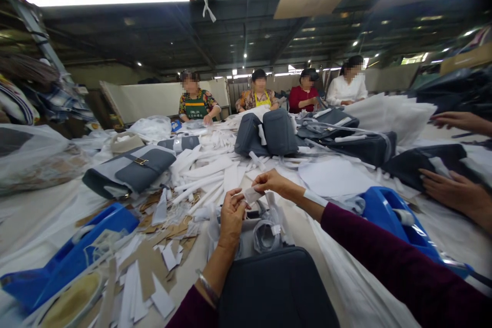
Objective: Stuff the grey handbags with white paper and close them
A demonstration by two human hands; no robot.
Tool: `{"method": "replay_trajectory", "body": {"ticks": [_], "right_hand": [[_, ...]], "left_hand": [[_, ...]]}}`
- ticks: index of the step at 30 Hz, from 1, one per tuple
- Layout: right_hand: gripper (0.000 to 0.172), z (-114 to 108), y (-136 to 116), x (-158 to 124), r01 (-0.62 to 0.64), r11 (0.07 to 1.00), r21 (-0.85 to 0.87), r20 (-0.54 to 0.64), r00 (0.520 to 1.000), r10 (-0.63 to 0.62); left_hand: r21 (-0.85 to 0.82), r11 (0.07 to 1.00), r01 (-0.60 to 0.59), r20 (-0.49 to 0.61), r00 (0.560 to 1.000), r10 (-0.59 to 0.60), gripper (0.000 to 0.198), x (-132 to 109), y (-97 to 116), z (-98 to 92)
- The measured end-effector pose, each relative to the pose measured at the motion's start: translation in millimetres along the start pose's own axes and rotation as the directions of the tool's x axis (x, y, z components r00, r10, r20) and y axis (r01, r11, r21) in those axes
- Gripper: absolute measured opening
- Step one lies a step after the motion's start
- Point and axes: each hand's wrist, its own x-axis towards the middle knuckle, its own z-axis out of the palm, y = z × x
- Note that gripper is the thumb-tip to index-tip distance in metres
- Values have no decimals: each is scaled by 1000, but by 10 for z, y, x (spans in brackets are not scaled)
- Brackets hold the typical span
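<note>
My right hand (pixel 272 183) pinches a small white piece (pixel 252 195) between thumb and fingers; my left hand (pixel 231 215) meets its left edge, though from this feed I can't tell whether it grips. The piece is above a coiled, wrapped strap (pixel 266 236) beyond the dark bag (pixel 277 287). Farther out I see card strips (pixel 146 271) and a blue dispenser (pixel 400 220) to the right.

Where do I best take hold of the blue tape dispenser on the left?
Probably across the middle of the blue tape dispenser, left grip coming from above: its long body lies diagonally, and a round beige thing crowds the near side.
</note>
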Motion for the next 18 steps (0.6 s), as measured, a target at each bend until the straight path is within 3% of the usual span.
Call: {"method": "replay_trajectory", "body": {"ticks": [4, 6, 10, 14, 18], "right_hand": [[7, 57, 4, -6, 29, 994, -108, -130, 991, -43], [4, 83, -28, 0, 17, 971, -240, -157, 986, -56], [12, 133, -184, 4, -18, 808, -589, -134, 988, -75], [19, 191, -346, 26, -50, 640, -767, -101, 994, -44], [23, 257, -405, 60, -34, 653, -757, -43, 999, 2]], "left_hand": [[-3, 1000, 17, -25, 1000, -17, 46, 6, 1, -6], [-4, 1000, 21, -37, 999, -21, 51, 6, 3, -6], [-15, 999, 29, -40, 999, -30, 58, 5, 0, -15], [-30, 999, 33, -83, 996, -36, 65, 13, -17, -34], [29, 999, 15, -72, 997, -13, 60, 18, -35, -41]]}}
